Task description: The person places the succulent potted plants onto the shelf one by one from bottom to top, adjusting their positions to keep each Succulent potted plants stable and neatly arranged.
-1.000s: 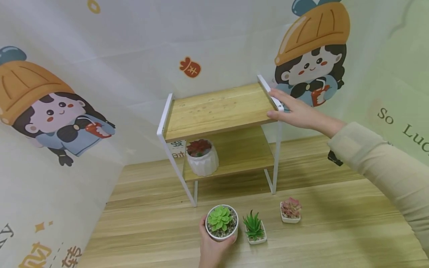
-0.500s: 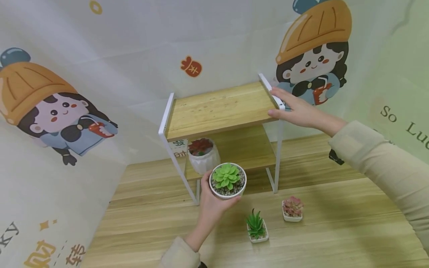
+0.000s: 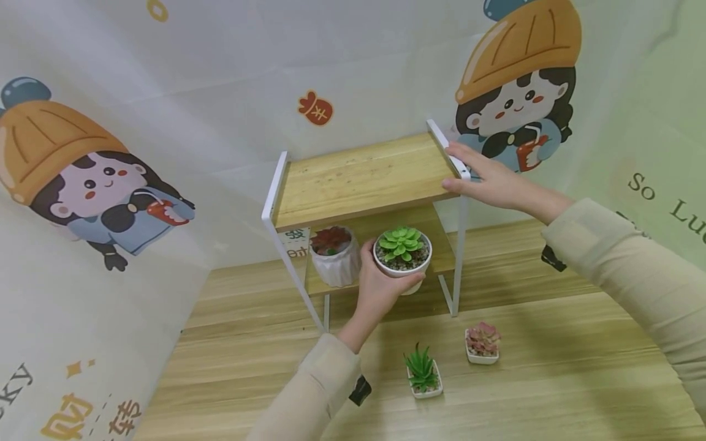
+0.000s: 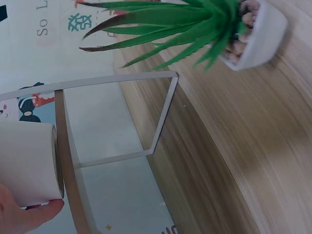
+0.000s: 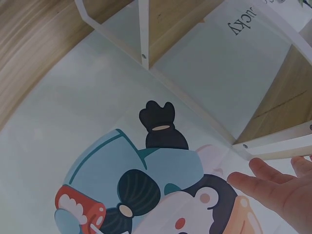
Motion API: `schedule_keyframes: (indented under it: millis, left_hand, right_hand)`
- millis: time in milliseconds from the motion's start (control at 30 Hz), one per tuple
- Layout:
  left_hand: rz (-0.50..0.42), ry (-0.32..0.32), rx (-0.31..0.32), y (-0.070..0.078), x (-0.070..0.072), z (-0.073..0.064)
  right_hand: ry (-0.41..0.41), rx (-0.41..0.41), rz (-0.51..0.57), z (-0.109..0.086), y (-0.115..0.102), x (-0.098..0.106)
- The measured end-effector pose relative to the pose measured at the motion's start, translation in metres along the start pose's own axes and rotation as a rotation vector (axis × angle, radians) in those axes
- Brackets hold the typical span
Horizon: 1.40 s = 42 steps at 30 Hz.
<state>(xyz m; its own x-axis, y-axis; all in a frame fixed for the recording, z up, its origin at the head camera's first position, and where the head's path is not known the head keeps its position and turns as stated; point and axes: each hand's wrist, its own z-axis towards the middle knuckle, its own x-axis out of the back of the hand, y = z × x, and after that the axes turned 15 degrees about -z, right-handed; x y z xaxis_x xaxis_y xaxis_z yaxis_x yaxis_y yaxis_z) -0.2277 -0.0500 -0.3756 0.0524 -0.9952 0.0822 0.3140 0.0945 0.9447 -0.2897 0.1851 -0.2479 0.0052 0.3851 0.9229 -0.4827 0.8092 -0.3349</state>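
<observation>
In the head view my left hand (image 3: 380, 288) grips a round white pot with a green succulent (image 3: 402, 245), fingers on its left side and thumb across the front. The pot is at the front of the lower board of a two-tier rack (image 3: 358, 177); the left wrist view shows its base (image 4: 57, 163) near the board's edge, contact unclear. My right hand (image 3: 488, 177) rests on the rack's top right end, its fingers extended over the white rail, as the right wrist view also shows fingers (image 5: 253, 187). A fluted white pot with a red succulent (image 3: 336, 263) stands left on the lower board.
A small aloe-like plant (image 3: 423, 370) in a square white pot stands on the wooden table (image 3: 231, 367) before the rack. To its right is a pink succulent (image 3: 482, 343) in a similar pot. A printed cloth backdrop (image 3: 231, 122) surrounds the rack closely.
My left hand has carried the green succulent pot up and forward from the table to the lower board's front, right of the fluted pot. My right hand has stayed on the rack.
</observation>
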Motion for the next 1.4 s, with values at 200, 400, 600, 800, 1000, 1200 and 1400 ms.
schedule_keyframes:
  millis: [200, 400, 600, 800, 1000, 1200, 1400]
  left_hand:
    - [-0.005, 0.023, 0.033, -0.004, -0.009, 0.010]
    - [-0.002, 0.012, 0.029, -0.008, -0.012, 0.019]
    - [0.036, -0.031, 0.028, -0.007, -0.012, 0.026]
    - [0.074, -0.033, 0.049, -0.004, -0.015, 0.027]
    - [0.067, 0.059, -0.011, -0.002, -0.023, 0.014]
    - [0.057, 0.164, -0.065, -0.003, -0.032, 0.006]
    - [0.042, 0.177, -0.045, -0.004, -0.033, 0.007]
  right_hand:
    - [0.002, -0.007, 0.002, -0.001, -0.001, 0.001]
    - [-0.002, -0.019, 0.004, -0.003, -0.002, 0.001]
    - [-0.001, -0.013, 0.001, -0.003, -0.002, 0.001]
    - [0.001, -0.016, 0.003, -0.003, -0.003, 0.001]
    - [-0.003, -0.012, 0.005, -0.001, -0.004, 0.000]
    - [0.005, -0.009, 0.000, -0.001, -0.003, 0.000]
    - [0.007, -0.013, 0.004, -0.001, -0.004, 0.000]
